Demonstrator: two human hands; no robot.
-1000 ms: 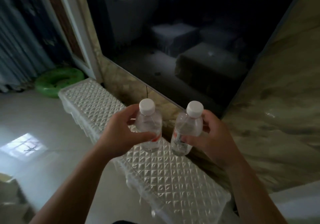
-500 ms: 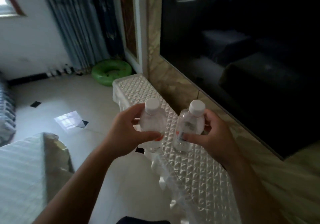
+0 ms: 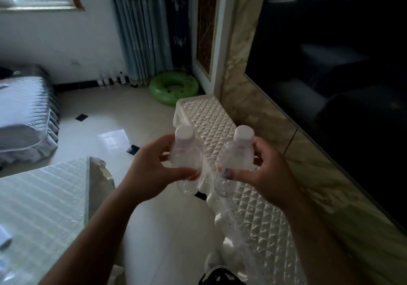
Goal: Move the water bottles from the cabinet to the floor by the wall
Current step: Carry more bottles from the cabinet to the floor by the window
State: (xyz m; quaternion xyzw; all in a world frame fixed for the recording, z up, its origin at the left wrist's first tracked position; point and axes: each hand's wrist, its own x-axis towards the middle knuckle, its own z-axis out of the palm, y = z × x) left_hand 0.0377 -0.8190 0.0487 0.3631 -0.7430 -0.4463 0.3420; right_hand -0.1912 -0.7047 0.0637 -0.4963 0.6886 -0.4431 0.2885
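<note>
**Two water bottles held in the air, one per hand, beside the cabinet**

Obs. 1. Left hand (image 3: 152, 170) is wrapped around the left bottle (image 3: 186, 161): thumb across the near face, fingers curled behind the clear body. Bottle upright, white cap (image 3: 184, 132) at 12 o'clock of the hand. A red strip of label shows just under the thumb tip.

Obs. 2. Right hand (image 3: 267, 172) grips the right bottle (image 3: 234, 163) the same way: thumb lies across the front over a blue and red label, fingers curl round the far side. Bottle tilts slightly, its white cap (image 3: 244, 133) leaning toward 1 o'clock.

Obs. 3. The two bottles sit side by side, near one another but apart, a narrow gap between them. Neither base touches any surface. The left bottle hangs over the floor (image 3: 167, 218); the right one is over the near edge of the cabinet (image 3: 259, 223).

Obs. 4. Cabinet is white with a quilted diamond top, running from 12 o'clock down to 5 o'clock along the marbled wall (image 3: 248, 99). A large dark screen (image 3: 341, 64) fills the 2 o'clock area above it.

Obs. 5. Surroundings: green swim ring (image 3: 174, 87) on the floor at 12 o'clock, at the foot of the curtains (image 3: 141, 27). Several small bottles (image 3: 114, 80) stand in a row against the far wall at 11 o'clock; detail too blurred to count. Covered table (image 3: 39, 207) at 8 o'clock, grey covered sofa (image 3: 24, 117) at 9 o'clock.
</note>
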